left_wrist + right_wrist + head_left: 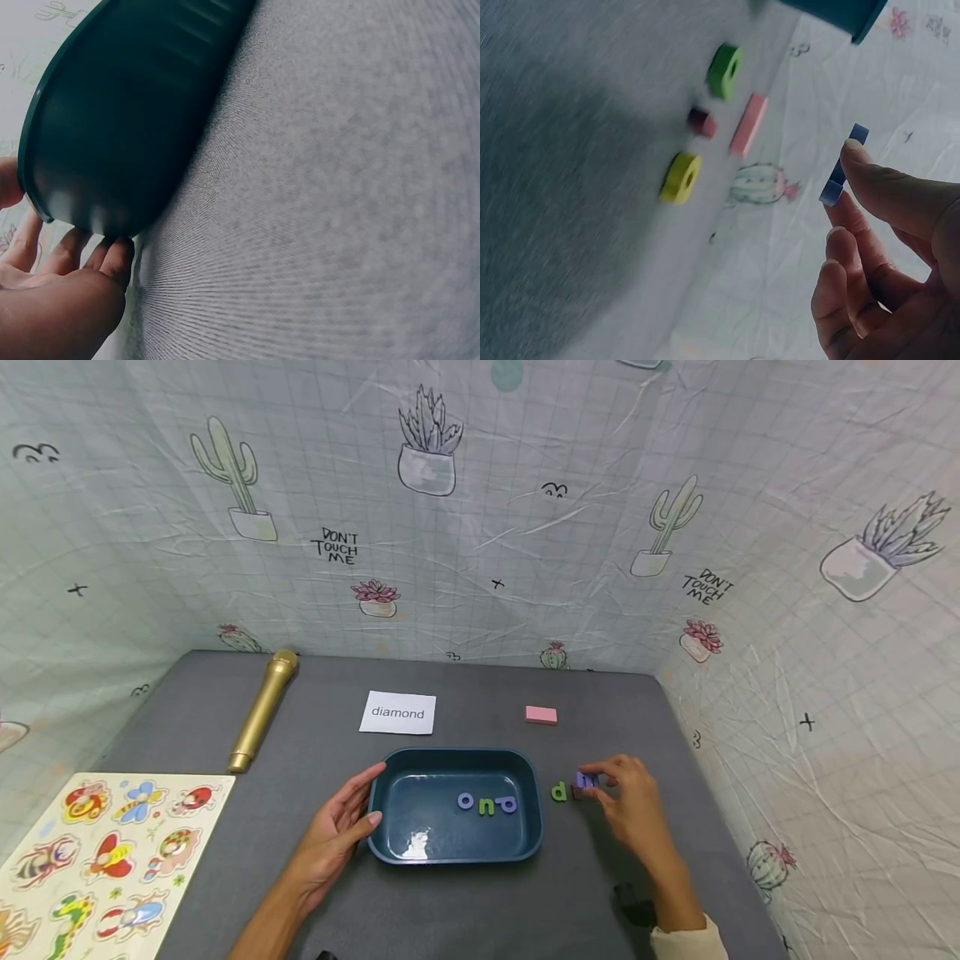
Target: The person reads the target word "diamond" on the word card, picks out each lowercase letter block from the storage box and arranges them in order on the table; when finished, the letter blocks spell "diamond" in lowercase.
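A dark blue tray (456, 853) lies on the grey table with a purple letter o (465, 801), a green n (487, 807) and another purple letter (507, 805) inside. My left hand (339, 832) holds its left end, thumb at the rim and fingertips against the outer wall (105, 150). Right of the tray, my right hand (626, 797) pinches a purple letter m (585, 780) between thumb and forefinger, raised over the table in the right wrist view. Below it are a green letter d (558, 791), a small dark red piece (702, 122) and a yellow letter (681, 178), hidden in the head view.
Behind the tray lie a white card (397, 713) reading "diamond" and a pink block (541, 716). A gold microphone (262, 710) rests at the back left, near a sheet of insect pictures (120, 860). A patterned cloth (480, 527) hangs around the table.
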{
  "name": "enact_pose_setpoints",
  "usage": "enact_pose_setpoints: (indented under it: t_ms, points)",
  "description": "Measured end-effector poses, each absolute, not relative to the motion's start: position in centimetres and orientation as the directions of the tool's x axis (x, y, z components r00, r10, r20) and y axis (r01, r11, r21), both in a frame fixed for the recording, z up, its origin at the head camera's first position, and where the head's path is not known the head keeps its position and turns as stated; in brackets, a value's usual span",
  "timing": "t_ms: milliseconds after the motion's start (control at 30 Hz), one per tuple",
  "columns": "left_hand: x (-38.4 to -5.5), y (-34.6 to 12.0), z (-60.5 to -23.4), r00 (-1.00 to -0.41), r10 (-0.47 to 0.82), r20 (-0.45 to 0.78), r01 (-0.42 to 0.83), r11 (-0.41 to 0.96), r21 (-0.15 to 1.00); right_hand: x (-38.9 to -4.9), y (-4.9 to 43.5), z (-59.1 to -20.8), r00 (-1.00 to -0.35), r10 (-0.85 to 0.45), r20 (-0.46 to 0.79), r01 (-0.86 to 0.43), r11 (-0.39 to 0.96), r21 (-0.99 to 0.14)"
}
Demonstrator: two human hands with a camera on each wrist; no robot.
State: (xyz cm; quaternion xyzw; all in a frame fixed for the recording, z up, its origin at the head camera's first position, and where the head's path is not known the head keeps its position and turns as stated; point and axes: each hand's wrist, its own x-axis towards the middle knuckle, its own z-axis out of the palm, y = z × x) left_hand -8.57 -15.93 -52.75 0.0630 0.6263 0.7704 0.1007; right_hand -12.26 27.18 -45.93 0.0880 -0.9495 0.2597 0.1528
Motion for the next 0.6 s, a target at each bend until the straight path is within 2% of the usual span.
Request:
enact_pose_setpoints:
  t_ms: [367,600]
  points:
    - [-8.6,-15.9,-52.6,-0.972,0.233,-0.028,-0.075,-0.194,0.978,-13.3,30.7,-47.3,-0.949,-0.079,0.306,-0.213,0.876,-0.433]
    - [-8.5,-15.9,-52.6,-0.972,0.235,-0.032,-0.078,-0.192,0.978,-13.8,32.5,-47.5,-0.976,-0.066,0.207,-0.149,0.896,-0.419]
